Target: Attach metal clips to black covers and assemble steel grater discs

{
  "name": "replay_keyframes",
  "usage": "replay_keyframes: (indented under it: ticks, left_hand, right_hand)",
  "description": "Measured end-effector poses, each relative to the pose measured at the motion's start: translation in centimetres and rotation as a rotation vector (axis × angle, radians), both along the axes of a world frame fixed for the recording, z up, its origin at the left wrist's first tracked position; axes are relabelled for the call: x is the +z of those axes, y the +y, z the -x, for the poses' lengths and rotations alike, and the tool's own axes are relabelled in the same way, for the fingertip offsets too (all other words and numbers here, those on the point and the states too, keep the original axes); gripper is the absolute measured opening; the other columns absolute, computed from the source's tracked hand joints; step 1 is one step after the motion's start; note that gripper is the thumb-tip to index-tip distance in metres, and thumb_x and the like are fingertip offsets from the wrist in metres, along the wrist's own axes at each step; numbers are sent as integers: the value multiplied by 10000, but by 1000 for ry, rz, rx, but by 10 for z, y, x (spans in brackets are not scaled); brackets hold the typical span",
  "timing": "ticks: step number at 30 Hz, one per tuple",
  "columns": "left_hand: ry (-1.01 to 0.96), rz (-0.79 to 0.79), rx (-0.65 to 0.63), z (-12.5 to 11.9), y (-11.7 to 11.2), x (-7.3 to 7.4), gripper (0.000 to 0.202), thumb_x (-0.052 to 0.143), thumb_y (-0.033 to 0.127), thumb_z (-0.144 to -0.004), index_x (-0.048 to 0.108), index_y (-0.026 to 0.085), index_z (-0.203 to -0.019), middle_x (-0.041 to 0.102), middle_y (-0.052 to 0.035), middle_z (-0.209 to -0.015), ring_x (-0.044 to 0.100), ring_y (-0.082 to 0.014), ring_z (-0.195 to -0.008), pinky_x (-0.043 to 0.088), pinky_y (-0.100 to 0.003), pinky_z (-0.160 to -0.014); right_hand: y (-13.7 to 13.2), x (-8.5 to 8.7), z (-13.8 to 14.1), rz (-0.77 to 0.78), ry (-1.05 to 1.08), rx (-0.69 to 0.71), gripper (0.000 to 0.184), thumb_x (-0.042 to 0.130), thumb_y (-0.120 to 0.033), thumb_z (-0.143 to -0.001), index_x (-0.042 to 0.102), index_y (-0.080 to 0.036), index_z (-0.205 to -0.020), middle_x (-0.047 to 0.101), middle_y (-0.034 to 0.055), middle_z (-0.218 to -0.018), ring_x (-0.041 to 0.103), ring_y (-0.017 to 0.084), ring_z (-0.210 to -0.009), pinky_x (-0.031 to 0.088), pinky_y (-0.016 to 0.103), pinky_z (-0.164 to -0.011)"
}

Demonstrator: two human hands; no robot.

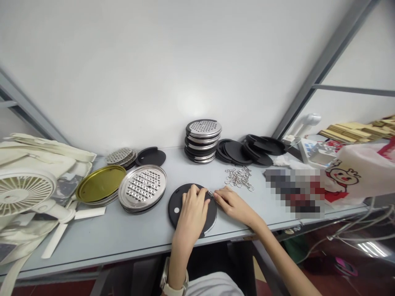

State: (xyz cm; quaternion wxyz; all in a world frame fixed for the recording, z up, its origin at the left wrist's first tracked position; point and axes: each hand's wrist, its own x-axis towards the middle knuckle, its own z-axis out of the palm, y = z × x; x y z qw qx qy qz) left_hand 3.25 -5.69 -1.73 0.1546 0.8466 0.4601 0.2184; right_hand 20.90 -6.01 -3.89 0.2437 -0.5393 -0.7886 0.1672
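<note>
White clothing (pixel 212 285) lies nearest, below the black disc (pixel 176 199). Across the disc rests the left hand (pixel 194 209), fingers loosely curved; whether it grips, I cannot tell. At the disc's far right edge, a small metal clip (pixel 210 193) sits between both hands, pinched in the right hand's (pixel 231 203) fingertips, the nearer hand; its long axis is too small to tell.

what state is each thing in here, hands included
left hand: resting over black disc, fingers bent
right hand: fingertips at metal clip
black disc: lying flat, silver rim showing at its right edge
metal clip: at the disc's edge, cannot tell if fastened
loose clips: heaped
grater stack: piled upright
gold disc: topping a stack
silver grater: holes showing
fan: cannot tell if running
</note>
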Motion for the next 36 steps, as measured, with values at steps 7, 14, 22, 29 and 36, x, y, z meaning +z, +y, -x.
replay_keyframes:
  ticks: [7,14,22,29,36]
  left_hand:
    - [76,-41,33,-6,-6,2,250,424,215,-948,549,231,-1164,499,-61,-1004,518,-224,-955,435,-381,-840]
    - [34,-29,17,-4,-3,-2,256,426,269,-959,574,256,-1166,520,-60,-1019,536,-214,-979,463,-324,-808]
    - [-26,-19,-38,5,3,-3,212,475,265,-938,588,262,-1118,547,-42,-1004,562,-196,-952,465,-299,-789]
    - [-115,0,-58,6,5,-5,203,480,253,-934,574,257,-1114,541,-40,-1020,571,-189,-979,466,-285,-807]
    - [-148,27,-48,8,2,-6,167,496,243,-926,561,232,-1080,538,-36,-1010,565,-191,-984,467,-306,-842]
  right_hand:
    - [-5,-7,6,-54,-27,-39,367,300,-245,-1000,469,-193,-678,512,-8,-622,491,161,-631,388,338,-778]
    - [-5,-7,5,-90,-50,-29,385,296,-253,-1004,539,-182,-714,571,11,-652,523,167,-641,387,342,-806]
    - [-6,-9,4,-139,-74,-2,367,322,-232,-994,554,-176,-715,562,8,-634,513,156,-625,380,316,-761]
    - [-8,-7,3,-121,-9,-11,311,364,-226,-972,457,-195,-677,481,-31,-597,462,139,-592,380,288,-727]
    - [-12,-1,4,-71,84,-12,320,339,-272,-989,434,-204,-692,453,-42,-600,453,136,-600,376,257,-688]
